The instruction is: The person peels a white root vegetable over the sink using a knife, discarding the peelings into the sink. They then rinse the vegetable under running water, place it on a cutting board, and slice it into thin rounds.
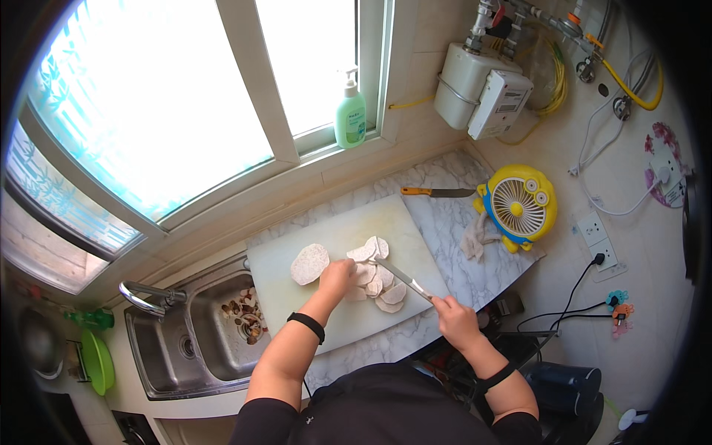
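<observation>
My right hand [456, 321] grips the handle of a kitchen knife [409, 281]. Its blade slants up and left across a heap of pale, speckled taro slices [384, 276]. At the heap's left edge is my left hand [336, 276], its fingers curled against the slices; its fingertips are hidden, so I cannot tell whether it grips one. Left of that hand, a large taro piece [310, 264] lies with its cut face up. Everything rests on a white cutting board [345, 328], which lies on the marbled counter and reaches the sink's edge.
A double steel sink [167, 356] at left holds peelings [245, 314]. A second knife [439, 192] with an orange handle lies behind the board. Right of it are a crumpled cloth [475, 236] and a yellow-blue fan [517, 208]. A pump bottle [351, 114] stands on the sill.
</observation>
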A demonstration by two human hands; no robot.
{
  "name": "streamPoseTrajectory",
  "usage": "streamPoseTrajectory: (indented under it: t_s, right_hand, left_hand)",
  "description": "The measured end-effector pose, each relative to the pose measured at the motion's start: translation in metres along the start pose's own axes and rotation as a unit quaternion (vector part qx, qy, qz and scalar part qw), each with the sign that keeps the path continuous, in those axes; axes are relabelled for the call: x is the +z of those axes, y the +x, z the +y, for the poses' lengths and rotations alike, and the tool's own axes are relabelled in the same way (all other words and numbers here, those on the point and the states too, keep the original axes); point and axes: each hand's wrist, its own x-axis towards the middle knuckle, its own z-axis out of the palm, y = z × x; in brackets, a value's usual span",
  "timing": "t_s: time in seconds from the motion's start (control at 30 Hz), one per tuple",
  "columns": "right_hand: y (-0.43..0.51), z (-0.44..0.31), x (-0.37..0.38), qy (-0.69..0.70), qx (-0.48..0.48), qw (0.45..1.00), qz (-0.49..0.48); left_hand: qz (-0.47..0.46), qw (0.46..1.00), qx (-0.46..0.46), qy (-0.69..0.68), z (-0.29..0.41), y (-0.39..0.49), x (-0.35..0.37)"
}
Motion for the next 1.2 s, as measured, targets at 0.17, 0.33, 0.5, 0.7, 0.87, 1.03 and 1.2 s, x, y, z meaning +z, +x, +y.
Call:
streamPoseTrajectory:
  t_s: [0.17,0.33,0.5,0.7,0.87,1.03,1.2]
  right_hand:
    - [0.002,0.006,-0.005,-0.039,-0.03,0.999,0.015]
    - [0.017,0.014,-0.002,-0.112,-0.14,0.983,0.026]
    - [0.04,0.0,0.012,-0.155,-0.252,0.955,0.023]
    - [0.056,-0.019,0.014,-0.173,-0.358,0.917,0.031]
    - [0.044,-0.015,-0.007,-0.163,-0.354,0.92,0.023]
    - [0.029,0.001,-0.024,-0.162,-0.271,0.949,0.008]
    - [0.024,-0.002,-0.024,-0.081,-0.169,0.982,0.023]
  left_hand:
    - [0.033,0.992,0.026,-0.122,0.0,-0.007,-0.017]
    - [0.103,0.959,0.118,-0.237,0.021,-0.016,-0.057]
    - [-0.156,0.909,0.333,-0.196,0.074,-0.046,-0.048]
    - [-0.094,0.961,0.223,-0.134,0.053,-0.041,-0.03]
    - [0.021,0.967,0.198,-0.161,-0.002,-0.035,-0.022]
    - [0.287,0.95,-0.071,0.097,-0.062,-0.024,-0.032]
    - [0.083,0.979,-0.177,-0.053,-0.064,-0.023,-0.044]
